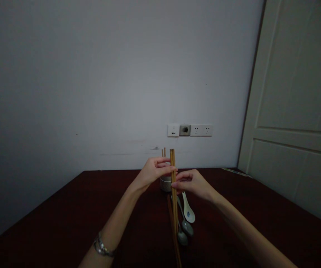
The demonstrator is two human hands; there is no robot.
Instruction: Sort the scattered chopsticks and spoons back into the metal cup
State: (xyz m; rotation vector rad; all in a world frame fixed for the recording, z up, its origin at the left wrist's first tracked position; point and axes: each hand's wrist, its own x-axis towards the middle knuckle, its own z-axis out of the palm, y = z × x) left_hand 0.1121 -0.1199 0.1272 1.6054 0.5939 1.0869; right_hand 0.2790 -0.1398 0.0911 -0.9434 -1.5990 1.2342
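Both of my hands hold a pair of brown wooden chopsticks (173,193) upright over the dark red table (65,223). My left hand (153,172) pinches them near the top. My right hand (192,183) pinches them a little lower from the right side. Behind my hands stands a small cup (165,184) with two more chopstick ends (163,152) sticking up from it. On the table below my hands lie a white ceramic spoon (188,212) and two metal spoons (184,229). A bracelet (101,247) sits on my left wrist.
The table stands against a plain pale wall with a row of sockets (190,130). A closed pale door (297,111) fills the right side. More chopsticks (174,234) lie on the table beside the spoons.
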